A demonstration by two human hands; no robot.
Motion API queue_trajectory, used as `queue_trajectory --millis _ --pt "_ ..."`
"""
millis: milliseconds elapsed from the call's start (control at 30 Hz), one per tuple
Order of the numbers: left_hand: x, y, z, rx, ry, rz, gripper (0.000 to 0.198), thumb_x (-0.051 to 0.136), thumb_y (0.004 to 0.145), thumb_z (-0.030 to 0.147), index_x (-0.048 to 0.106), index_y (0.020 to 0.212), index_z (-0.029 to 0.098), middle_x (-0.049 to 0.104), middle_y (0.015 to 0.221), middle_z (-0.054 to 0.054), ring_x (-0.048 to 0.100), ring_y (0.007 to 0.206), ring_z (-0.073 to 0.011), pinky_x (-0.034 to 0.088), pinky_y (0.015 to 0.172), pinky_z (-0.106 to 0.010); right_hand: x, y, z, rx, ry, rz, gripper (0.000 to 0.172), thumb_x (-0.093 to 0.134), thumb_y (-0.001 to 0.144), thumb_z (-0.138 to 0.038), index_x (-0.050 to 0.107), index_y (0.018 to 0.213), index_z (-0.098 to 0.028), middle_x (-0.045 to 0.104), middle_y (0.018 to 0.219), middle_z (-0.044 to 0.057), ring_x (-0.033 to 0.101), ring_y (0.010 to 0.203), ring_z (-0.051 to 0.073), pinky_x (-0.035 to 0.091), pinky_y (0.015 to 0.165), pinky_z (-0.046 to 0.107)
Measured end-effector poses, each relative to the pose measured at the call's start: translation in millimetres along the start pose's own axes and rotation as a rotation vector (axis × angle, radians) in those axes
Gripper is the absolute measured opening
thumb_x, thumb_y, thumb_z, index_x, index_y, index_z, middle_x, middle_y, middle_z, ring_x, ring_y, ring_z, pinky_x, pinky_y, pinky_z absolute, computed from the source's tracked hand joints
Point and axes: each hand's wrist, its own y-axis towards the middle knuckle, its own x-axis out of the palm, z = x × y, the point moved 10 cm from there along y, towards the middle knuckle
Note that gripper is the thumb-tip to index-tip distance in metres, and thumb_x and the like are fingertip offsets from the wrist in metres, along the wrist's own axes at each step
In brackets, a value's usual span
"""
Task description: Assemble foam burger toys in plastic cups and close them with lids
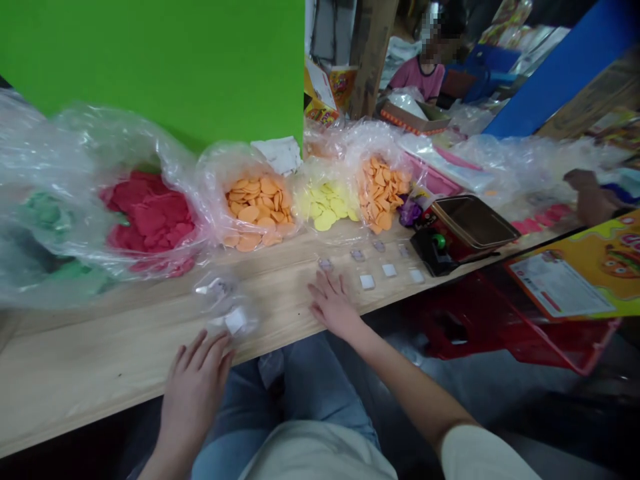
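Curling at a crumpled clear plastic bag [225,308] on the wooden table [85,360], the left hand [194,393] half closes, its fingertips partly hidden, so any hold is unclear. The right hand [334,305] lies open and empty, fingers spread, just below blurry small packets [357,255] and white squares [367,282].

- a loose cream cotton T-shirt [320,460] at 6 o'clock, plain where it shows
- a short cream T-shirt sleeve [487,457] at 5 o'clock, on the right arm
- faded light-blue denim jeans [320,380] at 6 o'clock
- a bare left hand [193,393] at 7 o'clock
- a bare right hand [333,307] near 12 o'clock
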Motion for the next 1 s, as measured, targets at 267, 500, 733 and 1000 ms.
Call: queue_trajectory --millis 267,500,733,1000 --pt "-44.0 15 33 0.135 0.006 0.240 0.011 0.056 0.078 0.018 0.062 0.084 0.024 0.066 0.095 -0.002 0.052 0.107 -0.0223 0.026 0.102 -0.046 23 33 -83 0.202 0.787 -0.099 0.050 0.053 0.079 -0.040 0.043 0.124 -0.021 0.062 0.080 0.001 0.058 0.069 0.013 0.046 0.063 0.025" --pt "-2.9 18 11 -0.048 -0.119 0.057 0.039 0.051 0.081 0.026 0.049 0.119 0.017 0.053 0.124 -0.014 0.040 0.122 -0.0262 0.024 0.103 -0.047 23 49 5 0.460 0.446 -0.023 0.038 0.037 0.085 -0.027 0.047 0.119 -0.012 0.064 0.077 0.007 0.063 0.071 0.018 0.046 0.068 0.029" --pt "-9.0 10 -29 -0.113 -0.100 -0.117 0.012 0.048 0.082 0.028 0.057 0.076 0.021 0.066 0.083 -0.003 0.060 0.083 -0.0186 0.029 0.097 -0.046 -4 26 -11 0.234 -0.170 0.065 0.056 0.043 0.084 -0.041 0.039 0.130 -0.010 0.045 0.126 0.023 0.043 0.115 0.036 0.037 0.087 0.047" --pt "-46.4 67 21 0.131 -0.026 0.012 0.021 0.041 0.085 0.017 0.059 0.094 0.023 0.063 0.090 -0.003 0.058 0.088 -0.0162 0.029 0.100 -0.036 32 23 -30 -0.097 -0.168 -0.056 0.047 0.039 0.088 -0.040 0.044 0.128 -0.017 0.038 0.137 0.010 0.014 0.133 0.030 0.008 0.104 0.055"
